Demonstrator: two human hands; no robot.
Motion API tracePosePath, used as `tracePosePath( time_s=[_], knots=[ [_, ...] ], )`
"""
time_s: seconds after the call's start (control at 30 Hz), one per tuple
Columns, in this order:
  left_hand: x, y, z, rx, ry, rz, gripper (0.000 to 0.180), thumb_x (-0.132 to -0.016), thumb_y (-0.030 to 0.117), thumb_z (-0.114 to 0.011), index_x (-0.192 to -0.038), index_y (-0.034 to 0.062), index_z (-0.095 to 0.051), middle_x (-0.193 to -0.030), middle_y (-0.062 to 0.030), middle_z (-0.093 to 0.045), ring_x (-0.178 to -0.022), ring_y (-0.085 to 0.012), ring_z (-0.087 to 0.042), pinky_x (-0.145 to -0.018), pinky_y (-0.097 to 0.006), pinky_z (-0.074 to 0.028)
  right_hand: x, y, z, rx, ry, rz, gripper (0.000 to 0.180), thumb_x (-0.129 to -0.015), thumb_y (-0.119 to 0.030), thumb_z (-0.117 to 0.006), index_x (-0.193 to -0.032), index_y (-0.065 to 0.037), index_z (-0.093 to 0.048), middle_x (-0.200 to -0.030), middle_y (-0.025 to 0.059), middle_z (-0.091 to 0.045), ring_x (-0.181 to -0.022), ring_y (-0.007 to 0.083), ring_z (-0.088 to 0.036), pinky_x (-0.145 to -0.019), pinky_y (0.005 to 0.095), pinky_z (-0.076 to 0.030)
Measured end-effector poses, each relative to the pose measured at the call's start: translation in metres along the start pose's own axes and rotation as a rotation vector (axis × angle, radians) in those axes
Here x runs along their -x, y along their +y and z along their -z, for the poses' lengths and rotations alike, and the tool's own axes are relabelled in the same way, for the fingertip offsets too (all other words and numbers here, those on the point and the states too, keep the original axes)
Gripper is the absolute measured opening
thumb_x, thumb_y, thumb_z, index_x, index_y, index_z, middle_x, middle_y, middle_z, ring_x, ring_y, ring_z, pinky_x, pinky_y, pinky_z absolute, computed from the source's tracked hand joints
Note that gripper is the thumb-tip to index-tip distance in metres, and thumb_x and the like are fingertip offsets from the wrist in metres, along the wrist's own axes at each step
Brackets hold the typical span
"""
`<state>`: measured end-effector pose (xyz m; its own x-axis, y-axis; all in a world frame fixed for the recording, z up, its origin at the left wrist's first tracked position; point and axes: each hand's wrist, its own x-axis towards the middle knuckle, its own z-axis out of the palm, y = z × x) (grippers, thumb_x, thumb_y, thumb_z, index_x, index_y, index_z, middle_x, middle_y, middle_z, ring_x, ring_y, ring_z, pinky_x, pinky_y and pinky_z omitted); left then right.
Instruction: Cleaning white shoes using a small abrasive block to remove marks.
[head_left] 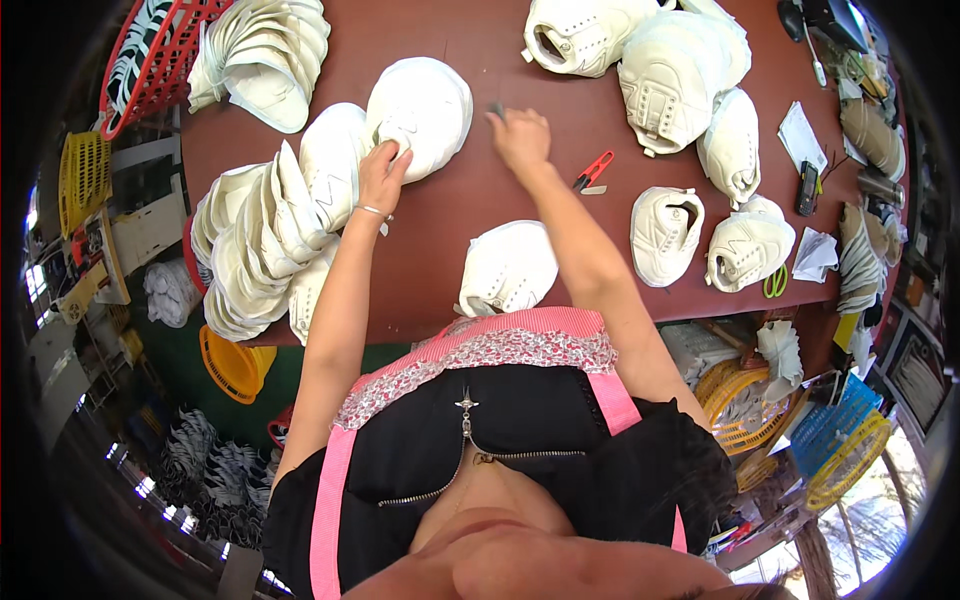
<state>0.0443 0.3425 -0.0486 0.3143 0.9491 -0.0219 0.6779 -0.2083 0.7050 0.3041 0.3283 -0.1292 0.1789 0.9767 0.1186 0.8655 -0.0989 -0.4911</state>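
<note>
A cream-white shoe upper lies on the brown table at the far middle. My left hand pinches its near edge, thumb on top. To its right my right hand is closed above the table, apart from the upper. From its fingers pokes the tip of a small dark tool, too little seen to name. A nested row of uppers leans beside my left forearm. Another upper rests at the near edge, between my arms.
Red-handled thread snips lie right of my right hand. Several shaped uppers stand on the right, with a larger pile behind them. More uppers are stacked far left, beside a red basket. Papers lie far right.
</note>
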Motion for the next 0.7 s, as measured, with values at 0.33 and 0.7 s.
tracePosePath(
  time_s=[0.33,0.7],
  knots=[
    [0.024,0.044,0.014,-0.127,0.418,-0.33,0.029,-0.08,0.019,-0.082,-0.093,0.0023,-0.062,-0.077,-0.0108,-0.061,-0.074,-0.0309,-0.058,-0.073,-0.041,-0.047,0.178,0.015,0.11,-0.658,-0.043,-0.605,0.037,-0.099,-0.039,-0.06,-0.097,-0.003,-0.071,-0.087,0.0104,-0.071,-0.08,0.0204,-0.067,-0.072,0.035,-0.05],
    [0.21,0.077,-0.035,-0.282,-0.766,-0.504,0.037,-0.079,0.024,-0.074,-0.113,0.0124,-0.065,-0.123,-0.0026,-0.063,-0.12,-0.0184,-0.057,-0.12,-0.061,-0.02,0.289,-0.003,0.111,-1.151,-0.299,-1.147,0.041,-0.102,-0.041,-0.058,-0.121,-0.006,-0.066,-0.11,0.0046,-0.07,-0.096,0.0149,-0.067,-0.08,0.0315,-0.053]
  ],
)
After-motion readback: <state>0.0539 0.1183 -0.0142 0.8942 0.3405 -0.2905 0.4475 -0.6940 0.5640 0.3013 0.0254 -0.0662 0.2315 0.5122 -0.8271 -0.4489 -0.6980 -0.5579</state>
